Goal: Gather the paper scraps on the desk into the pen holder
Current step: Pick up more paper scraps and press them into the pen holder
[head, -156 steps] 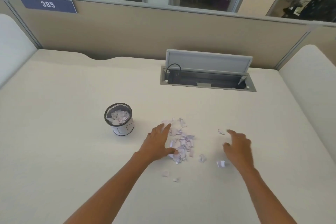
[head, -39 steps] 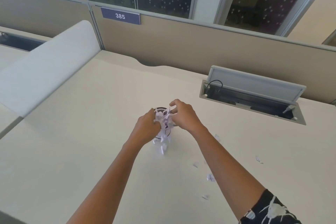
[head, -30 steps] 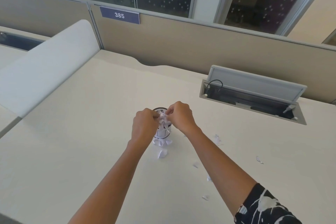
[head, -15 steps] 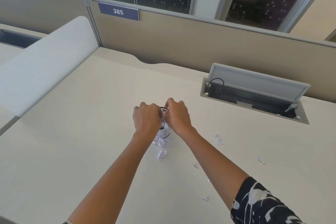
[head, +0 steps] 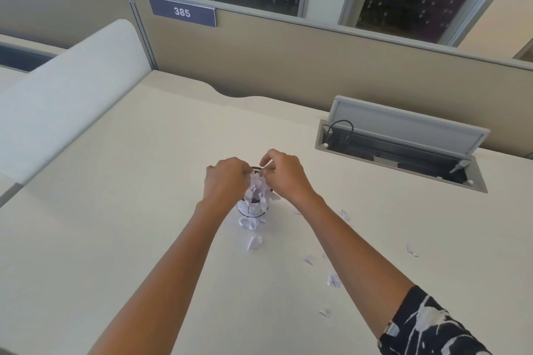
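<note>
1. Left hand and right hand side by side over the pen holder, fingers clenched on a wad of paper scraps at its mouth.
2. Pen holder upright, mid bench.
3. Fallen scraps touching its base; loose scraps scattered to the right, well apart.
</note>
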Demonstrator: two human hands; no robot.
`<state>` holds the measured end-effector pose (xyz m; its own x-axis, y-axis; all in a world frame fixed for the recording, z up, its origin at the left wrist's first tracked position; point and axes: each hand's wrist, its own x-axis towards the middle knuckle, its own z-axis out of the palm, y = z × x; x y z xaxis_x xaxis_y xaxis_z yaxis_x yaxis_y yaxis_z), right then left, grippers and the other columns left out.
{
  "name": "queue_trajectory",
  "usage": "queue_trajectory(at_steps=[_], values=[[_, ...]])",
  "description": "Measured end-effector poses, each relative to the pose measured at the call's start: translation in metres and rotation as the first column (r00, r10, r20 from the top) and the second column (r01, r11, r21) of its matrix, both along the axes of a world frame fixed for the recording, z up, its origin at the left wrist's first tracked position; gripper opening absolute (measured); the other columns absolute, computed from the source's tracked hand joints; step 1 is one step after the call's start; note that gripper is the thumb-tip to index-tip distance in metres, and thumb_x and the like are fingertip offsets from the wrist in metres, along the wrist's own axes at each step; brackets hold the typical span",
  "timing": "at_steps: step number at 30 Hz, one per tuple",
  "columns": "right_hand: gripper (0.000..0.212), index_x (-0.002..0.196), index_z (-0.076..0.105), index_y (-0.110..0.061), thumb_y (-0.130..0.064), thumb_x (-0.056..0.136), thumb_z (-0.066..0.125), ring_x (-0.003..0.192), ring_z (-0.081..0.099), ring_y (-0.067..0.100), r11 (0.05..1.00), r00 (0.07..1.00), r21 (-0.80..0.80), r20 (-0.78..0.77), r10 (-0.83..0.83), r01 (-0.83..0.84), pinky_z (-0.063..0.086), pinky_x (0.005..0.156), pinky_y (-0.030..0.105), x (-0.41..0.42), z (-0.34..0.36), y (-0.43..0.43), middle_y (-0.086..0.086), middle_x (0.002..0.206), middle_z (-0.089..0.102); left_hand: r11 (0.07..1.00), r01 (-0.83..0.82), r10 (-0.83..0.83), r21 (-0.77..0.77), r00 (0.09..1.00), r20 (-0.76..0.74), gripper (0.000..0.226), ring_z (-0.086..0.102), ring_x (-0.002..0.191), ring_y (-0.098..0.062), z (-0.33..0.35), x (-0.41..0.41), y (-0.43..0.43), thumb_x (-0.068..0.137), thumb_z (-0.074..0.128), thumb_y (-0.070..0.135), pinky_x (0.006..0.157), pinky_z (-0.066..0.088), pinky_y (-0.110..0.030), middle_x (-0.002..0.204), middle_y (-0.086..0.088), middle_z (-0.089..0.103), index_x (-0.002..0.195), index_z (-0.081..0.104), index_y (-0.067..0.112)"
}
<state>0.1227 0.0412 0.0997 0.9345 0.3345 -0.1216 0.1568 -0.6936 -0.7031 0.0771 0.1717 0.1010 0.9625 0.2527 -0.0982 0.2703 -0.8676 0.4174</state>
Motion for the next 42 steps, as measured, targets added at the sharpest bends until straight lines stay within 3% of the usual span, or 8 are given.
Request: queue_trajectory(at_steps=[7,12,17,24,28,33,39,42], values=[[0.023,0.083,0.066,-0.016,0.002,0.083,0.052,0.068,0.062,0.004,0.946,0.974,0.239,-0.003,-0.225,0.219,0.045,0.062,0.015,-0.005,0.002,-0.040,0.003,0.083,0.074,0.969,-0.019,0.067,-0.244,0.979,0.192,0.035,0.056,0.096,-0.014,-0.004,-0.039,0.009,0.089,0.063,0.026,0.083,0.042,-0.027,0.118,0.001,0.058,0.123,0.061,0.025],[0.011,0.083,0.067,-0.017,-0.007,0.083,0.064,0.076,0.065,0.018,0.905,0.936,0.239,-0.104,-0.337,0.352,0.050,0.074,0.028,-0.028,-0.020,-0.078,0.001,0.081,0.070,0.991,0.126,-0.117,-0.045,0.979,0.165,0.060,0.049,0.114,-0.018,-0.020,-0.063,-0.014,0.079,0.073,0.025,0.076,0.051,-0.033,0.139,0.006,0.037,0.132,0.049,0.040],[0.013,0.082,0.068,-0.021,-0.010,0.084,0.060,0.077,0.065,0.018,0.905,0.919,0.174,-0.146,-0.365,0.387,0.048,0.061,0.022,-0.050,-0.038,-0.100,-0.003,0.079,0.067,0.948,0.278,-0.302,0.155,0.939,0.165,0.040,0.047,0.119,-0.011,-0.026,-0.053,-0.022,0.088,0.058,0.012,0.073,0.055,-0.035,0.142,0.014,0.036,0.117,0.058,0.038],[0.019,0.077,0.068,-0.024,-0.009,0.084,0.057,0.072,0.060,0.008,0.948,0.941,0.072,-0.164,-0.294,0.309,0.043,0.058,0.017,-0.064,-0.058,-0.098,-0.010,0.077,0.065,0.952,0.290,-0.297,0.099,0.954,0.053,0.026,0.061,0.090,-0.025,-0.024,-0.025,-0.011,0.091,0.050,0.012,0.073,0.051,-0.036,0.108,0.007,0.062,0.090,0.072,0.026],[0.023,0.083,0.071,-0.020,-0.005,0.083,0.054,0.083,0.064,0.015,0.969,0.953,0.005,-0.181,-0.243,0.247,0.044,0.067,0.021,-0.059,-0.067,-0.086,-0.003,0.088,0.071,0.953,0.254,-0.255,0.168,0.967,-0.017,0.024,0.049,0.069,-0.028,-0.017,-0.011,-0.007,0.085,0.051,0.007,0.062,0.045,-0.036,0.074,-0.001,0.053,0.077,0.072,0.017],[0.027,0.090,0.071,-0.018,-0.005,0.083,0.049,0.089,0.059,0.022,0.981,0.982,-0.101,-0.079,-0.174,0.165,0.044,0.067,0.025,-0.049,-0.077,-0.069,0.000,0.090,0.069,0.937,0.261,-0.238,0.234,0.964,-0.120,0.026,0.059,0.077,-0.033,-0.005,0.011,-0.013,0.083,0.054,0.004,0.061,0.041,-0.030,0.094,-0.012,0.063,0.097,0.074,0.016],[0.032,0.121,0.059,-0.026,-0.023,0.090,0.052,0.126,0.034,0.028,0.963,1.000,-0.271,0.028,-0.004,0.012,0.043,0.096,0.039,-0.045,-0.096,-0.056,0.001,0.135,0.050,0.924,0.317,-0.268,0.213,0.935,-0.231,0.024,0.065,0.089,-0.034,-0.008,0.036,-0.019,0.082,0.058,0.007,0.064,0.044,-0.031,0.095,-0.012,0.065,0.102,0.071,0.012],[0.037,0.128,0.053,-0.029,-0.019,0.093,0.045,0.131,0.031,0.026,0.952,0.992,-0.289,0.041,0.117,-0.100,0.039,0.102,0.038,-0.060,-0.109,-0.053,-0.001,0.142,0.042,0.908,0.367,-0.302,0.199,0.907,-0.295,0.026,0.065,0.093,-0.035,-0.015,0.039,-0.019,0.086,0.055,0.009,0.067,0.046,-0.032,0.103,-0.014,0.067,0.108,0.068,0.008]])
